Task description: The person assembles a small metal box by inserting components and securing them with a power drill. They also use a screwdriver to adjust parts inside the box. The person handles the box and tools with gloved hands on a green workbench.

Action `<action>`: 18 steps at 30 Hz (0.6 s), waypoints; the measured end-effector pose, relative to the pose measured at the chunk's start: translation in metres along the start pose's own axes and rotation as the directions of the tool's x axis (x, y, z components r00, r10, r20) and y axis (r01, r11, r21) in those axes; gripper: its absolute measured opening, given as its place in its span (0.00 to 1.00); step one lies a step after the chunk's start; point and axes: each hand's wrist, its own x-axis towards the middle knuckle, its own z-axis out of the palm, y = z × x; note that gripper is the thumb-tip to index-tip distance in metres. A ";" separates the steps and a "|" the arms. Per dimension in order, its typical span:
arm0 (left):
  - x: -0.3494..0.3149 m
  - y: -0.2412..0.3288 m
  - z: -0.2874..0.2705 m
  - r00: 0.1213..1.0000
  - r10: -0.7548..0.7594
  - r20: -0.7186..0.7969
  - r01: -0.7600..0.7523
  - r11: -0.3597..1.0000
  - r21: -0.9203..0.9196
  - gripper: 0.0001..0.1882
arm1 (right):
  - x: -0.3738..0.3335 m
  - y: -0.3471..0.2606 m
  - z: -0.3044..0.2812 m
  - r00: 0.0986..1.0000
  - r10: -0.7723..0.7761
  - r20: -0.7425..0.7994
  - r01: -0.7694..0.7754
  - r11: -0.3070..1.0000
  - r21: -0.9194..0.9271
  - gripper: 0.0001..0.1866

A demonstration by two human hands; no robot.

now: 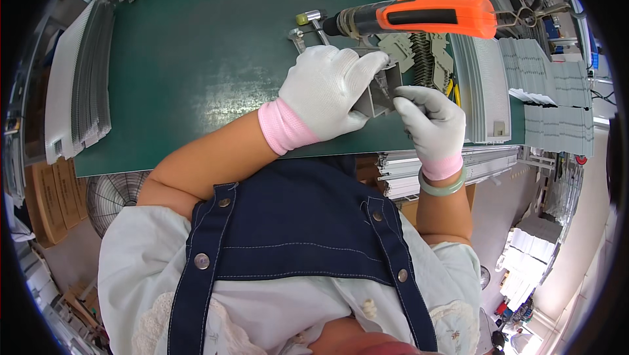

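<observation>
Gloved left hand [324, 93] gripped a box [394, 78] over the table [196, 60]; the right hand [434, 119] bent its fingers beside it, hold unclear. Beyond, an orange driver [436, 17] stretched across near a hammer [310, 17]; panels [483, 90] stood right.

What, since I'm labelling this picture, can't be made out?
All in the head view:
Grey part: partly covered by the left hand.
Right hand: whether it pinches anything is too small to tell.
Hammer: handle's end hidden by the left hand.
Fan: top hidden by the table.
</observation>
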 end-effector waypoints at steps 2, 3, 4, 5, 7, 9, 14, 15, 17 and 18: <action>0.001 0.001 -0.002 1.000 0.002 0.001 -0.002 1.000 0.007 0.37 | -0.002 0.001 -0.001 0.996 0.093 -0.006 -0.092 0.991 0.100 0.10; 0.001 0.001 -0.002 1.000 0.004 0.001 -0.004 1.000 0.011 0.37 | -0.003 0.002 0.001 0.995 0.103 -0.015 -0.100 0.987 0.129 0.10; 0.000 0.000 -0.001 1.000 0.008 -0.001 -0.008 1.000 0.009 0.37 | -0.004 0.005 0.004 0.993 0.113 -0.024 -0.108 0.982 0.158 0.10; 0.000 -0.001 0.001 1.000 0.011 -0.004 -0.011 1.000 0.007 0.37 | -0.005 0.007 0.006 0.992 0.124 -0.033 -0.115 0.976 0.187 0.10; -0.001 -0.002 0.001 1.000 0.014 -0.005 -0.014 1.000 0.006 0.37 | -0.007 0.010 0.008 0.994 0.063 -0.086 -0.054 0.994 0.097 0.10; 0.000 -0.001 -0.001 1.000 0.014 0.001 -0.014 1.000 0.011 0.37 | -0.009 0.009 0.010 0.992 0.052 -0.114 -0.045 0.997 0.065 0.09; -0.001 -0.001 -0.002 1.000 0.000 0.007 0.000 1.000 0.013 0.37 | -0.012 0.009 0.013 0.989 0.066 -0.129 -0.058 0.996 0.068 0.09; -0.002 -0.001 -0.001 1.000 0.007 -0.008 -0.007 1.000 0.013 0.37 | -0.013 0.008 0.014 0.991 0.023 -0.133 -0.023 1.000 0.009 0.09; -0.002 -0.003 0.001 0.999 0.022 -0.025 -0.021 1.000 0.013 0.37 | -0.014 0.004 0.015 0.989 -0.064 -0.134 0.049 0.993 -0.110 0.10; -0.002 -0.003 0.001 0.999 0.030 -0.033 -0.030 0.999 0.012 0.37 | -0.013 0.002 0.014 0.984 -0.137 -0.117 0.109 0.970 -0.216 0.09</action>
